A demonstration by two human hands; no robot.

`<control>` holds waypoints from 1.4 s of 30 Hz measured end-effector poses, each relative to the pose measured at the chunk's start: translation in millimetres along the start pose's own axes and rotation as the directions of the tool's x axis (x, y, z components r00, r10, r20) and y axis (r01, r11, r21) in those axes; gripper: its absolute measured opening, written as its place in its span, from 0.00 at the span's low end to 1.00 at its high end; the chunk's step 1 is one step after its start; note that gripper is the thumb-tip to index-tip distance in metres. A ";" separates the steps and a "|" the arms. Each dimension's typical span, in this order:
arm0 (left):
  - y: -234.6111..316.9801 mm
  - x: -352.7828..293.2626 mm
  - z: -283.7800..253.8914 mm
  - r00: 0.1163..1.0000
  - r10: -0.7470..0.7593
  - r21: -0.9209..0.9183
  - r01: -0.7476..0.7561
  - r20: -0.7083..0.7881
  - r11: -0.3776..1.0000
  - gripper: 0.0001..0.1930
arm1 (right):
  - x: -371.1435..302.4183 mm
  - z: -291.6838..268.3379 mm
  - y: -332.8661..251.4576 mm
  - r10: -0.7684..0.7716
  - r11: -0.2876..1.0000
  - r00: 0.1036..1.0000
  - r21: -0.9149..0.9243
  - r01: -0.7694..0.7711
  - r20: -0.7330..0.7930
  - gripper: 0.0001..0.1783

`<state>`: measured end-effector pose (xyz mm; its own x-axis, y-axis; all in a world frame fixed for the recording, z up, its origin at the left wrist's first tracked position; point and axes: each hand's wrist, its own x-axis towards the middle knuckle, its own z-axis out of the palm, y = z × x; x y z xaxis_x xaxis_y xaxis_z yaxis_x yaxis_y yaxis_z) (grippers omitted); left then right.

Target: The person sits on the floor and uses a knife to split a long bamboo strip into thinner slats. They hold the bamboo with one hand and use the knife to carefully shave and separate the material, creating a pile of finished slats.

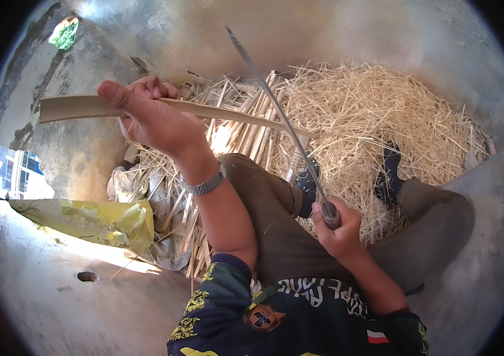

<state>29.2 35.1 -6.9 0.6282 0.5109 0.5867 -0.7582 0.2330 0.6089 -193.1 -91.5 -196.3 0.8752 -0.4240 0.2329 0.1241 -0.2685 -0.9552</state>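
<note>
My left hand (151, 115) is closed around a long, flat bamboo strip (228, 114), its thumb lying along the near face. One end of the strip sticks out to the left of the hand; the other tapers rightward to the blade. In my right hand (342, 228) is the round handle of a long, thin-bladed knife (270, 95), fingers wrapped about it. The blade points up and away to the left, crossing the strip's right end in the picture. Whether blade and strip touch I cannot tell.
A large heap of pale shavings (376, 113) lies beyond and around my feet. Split bamboo strips (256, 133) are piled left of it. My bent legs (264, 187) are below my hands. At the left hangs a yellow sheet (97, 222), by a wall with openings.
</note>
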 end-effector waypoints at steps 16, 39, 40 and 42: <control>7.0 -5.7 9.0 0.997 0.004 -0.018 -0.003 0.075 1.000 0.35 | 6.6 9.2 39.8 0.129 0.988 0.991 -0.087 -0.125 0.039 0.13; -6.6 -8.9 11.4 0.984 0.139 -0.049 -0.134 0.114 0.990 0.35 | 15.1 1.3 39.4 0.098 0.970 0.995 -0.223 -0.097 -0.003 0.10; -3.0 -11.8 16.0 0.985 0.133 -0.050 -0.128 0.111 0.991 0.35 | 15.5 1.6 35.8 0.021 0.982 1.000 -0.188 -0.023 -0.010 0.11; -0.4 -18.7 20.2 0.986 0.136 -0.022 -0.135 0.092 0.991 0.35 | 20.0 8.2 51.2 0.016 0.973 1.000 -0.230 -0.019 -0.012 0.12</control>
<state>21.3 8.7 -7.3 0.5323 0.4601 0.7107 -0.8397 0.1803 0.5122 -165.4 -106.6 -242.1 0.8714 -0.4388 0.2193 -0.0032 -0.4522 -0.8919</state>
